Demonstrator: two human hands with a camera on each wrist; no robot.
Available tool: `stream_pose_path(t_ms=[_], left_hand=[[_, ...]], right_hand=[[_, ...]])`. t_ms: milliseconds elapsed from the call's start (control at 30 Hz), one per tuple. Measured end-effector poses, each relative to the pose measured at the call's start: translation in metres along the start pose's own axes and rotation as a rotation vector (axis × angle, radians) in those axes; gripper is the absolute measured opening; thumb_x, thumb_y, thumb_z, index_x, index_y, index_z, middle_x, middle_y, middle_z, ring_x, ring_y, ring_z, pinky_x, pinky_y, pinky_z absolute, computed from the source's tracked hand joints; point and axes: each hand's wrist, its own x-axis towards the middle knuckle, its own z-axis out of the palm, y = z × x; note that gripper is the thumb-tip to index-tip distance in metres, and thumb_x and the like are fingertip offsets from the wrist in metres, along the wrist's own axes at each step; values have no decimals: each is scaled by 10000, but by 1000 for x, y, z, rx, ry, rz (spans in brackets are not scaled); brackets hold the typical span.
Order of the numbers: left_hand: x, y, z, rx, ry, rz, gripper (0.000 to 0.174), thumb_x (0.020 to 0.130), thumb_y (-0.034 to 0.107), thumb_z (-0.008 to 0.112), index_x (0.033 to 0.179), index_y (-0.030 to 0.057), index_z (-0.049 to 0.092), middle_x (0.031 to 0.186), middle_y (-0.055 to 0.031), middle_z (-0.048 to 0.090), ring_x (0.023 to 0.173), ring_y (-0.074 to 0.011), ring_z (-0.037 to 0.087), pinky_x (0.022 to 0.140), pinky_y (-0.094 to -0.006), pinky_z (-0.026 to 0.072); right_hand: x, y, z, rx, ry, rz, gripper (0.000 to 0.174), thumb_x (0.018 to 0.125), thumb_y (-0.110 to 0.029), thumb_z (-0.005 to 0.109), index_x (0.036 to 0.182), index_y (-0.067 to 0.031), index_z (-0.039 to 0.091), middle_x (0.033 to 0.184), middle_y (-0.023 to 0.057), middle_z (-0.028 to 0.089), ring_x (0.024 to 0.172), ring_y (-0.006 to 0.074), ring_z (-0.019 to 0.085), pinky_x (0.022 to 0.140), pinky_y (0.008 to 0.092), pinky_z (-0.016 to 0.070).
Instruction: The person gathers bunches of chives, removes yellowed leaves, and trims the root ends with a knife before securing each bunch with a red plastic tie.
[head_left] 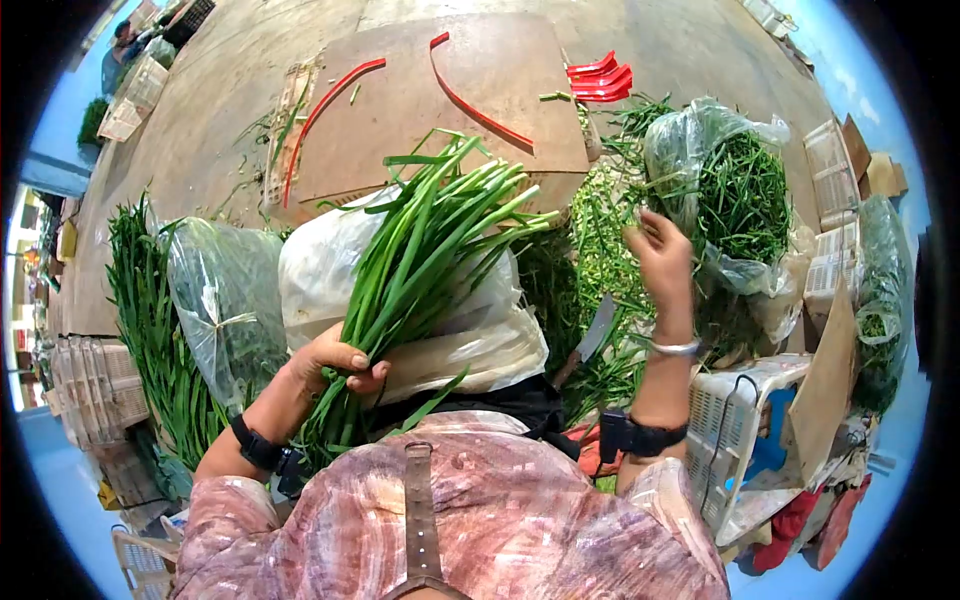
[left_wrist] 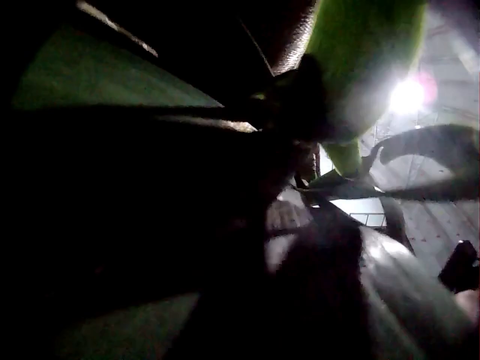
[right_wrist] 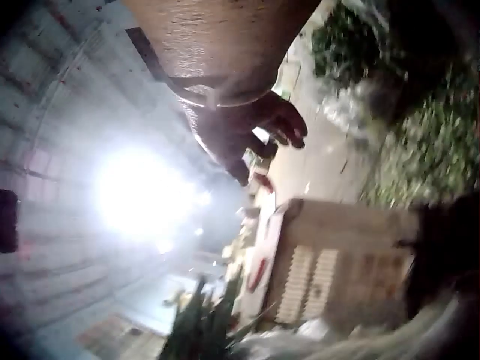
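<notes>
My left hand grips a bunch of long green leafy stalks with pale ends pointing away to the right. The bunch slants across a white plastic sheet over the lap. In the left wrist view, dark close leaves fill most of the picture and hide the fingers. My right hand is raised beside a clear bag of cut greens, fingers loosely bent. The right wrist view shows that hand with a gap between thumb and fingers and nothing visible in it.
A knife lies at the right of the lap among loose trimmings. Ahead stands a board-topped stand with red strips; more red strips lie at its right edge. Bagged leafy stalks are at left, a white crate at right.
</notes>
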Motion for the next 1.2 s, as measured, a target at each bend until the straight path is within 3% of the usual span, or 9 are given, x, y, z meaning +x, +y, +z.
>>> stream_pose_path(t_ms=[133, 267, 400, 533, 633, 800, 967, 1067, 1200], left_hand=[[0, 2, 6, -4, 49, 0, 591, 627, 81, 708, 1155, 26, 448, 735, -158, 587, 463, -152, 471, 415, -265, 355], [-10, 2, 5, -117, -102, 38, 570, 648, 57, 674, 1166, 12, 441, 726, -162, 589, 441, -143, 460, 411, -266, 358], [-4, -12, -11, -80, -86, 8, 546, 676, 70, 654, 1171, 12, 430, 749, -155, 589, 438, -130, 459, 405, -260, 330], [1, -19, -4, -171, -110, 11, 499, 687, 83, 648, 1139, 26, 446, 767, -153, 585, 443, -114, 451, 422, -258, 324], [-1, -21, -8, -197, -131, 20, 494, 681, 80, 650, 1130, 21, 453, 772, -151, 585, 443, -113, 449, 430, -262, 327], [4, -23, -20, -219, -147, -21, 543, 682, 70, 647, 1171, 7, 420, 773, -184, 574, 444, -123, 447, 411, -246, 329], [5, -21, -18, -220, -151, -36, 564, 678, 64, 644, 1186, 10, 406, 776, -197, 568, 446, -127, 448, 402, -240, 330], [6, -20, -17, -193, -156, -16, 557, 679, 68, 644, 1180, 9, 408, 783, -191, 570, 446, -126, 449, 401, -243, 329], [3, -23, -15, -192, -132, 8, 547, 679, 76, 651, 1165, -4, 412, 781, -181, 576, 445, -127, 448, 400, -249, 325]], right_hand=[[1, -53, 95, -78, -291, -399, 319, 719, -220, 697, 951, -11, 630, 967, 179, 623, 870, 321, 607, 740, 407, 481], [-3, -60, 115, -180, -318, -287, 222, 725, -211, 676, 846, -31, 629, 918, 147, 619, 858, 324, 585, 736, 432, 456], [-5, -58, 116, -486, 76, -638, 119, 733, -191, 647, 777, -89, 602, 833, 86, 605, 841, 265, 573, 759, 407, 412], [22, -11, 106, -327, 227, -267, 125, 803, -163, 569, 777, -56, 627, 709, 138, 629, 658, 319, 604, 602, 406, 475], [33, 19, 58, 278, 294, 109, 170, 819, -107, 589, 752, 41, 641, 706, 106, 662, 587, 146, 608, 537, 298, 483], [11, 14, 36, 171, -29, 92, 288, 816, -206, 646, 1010, 6, 625, 921, 79, 647, 789, 108, 610, 597, 241, 487], [23, -44, 74, 190, -368, -5, 326, 778, -160, 671, 1007, 64, 612, 912, 114, 653, 775, 146, 610, 690, 276, 491], [31, -41, 98, 154, -823, 40, 183, 759, -124, 655, 848, 35, 667, 745, 131, 667, 655, 197, 625, 637, 314, 493], [14, -32, 110, -223, -508, -382, 120, 770, -132, 640, 841, -35, 643, 720, 156, 637, 626, 265, 625, 582, 349, 487]])
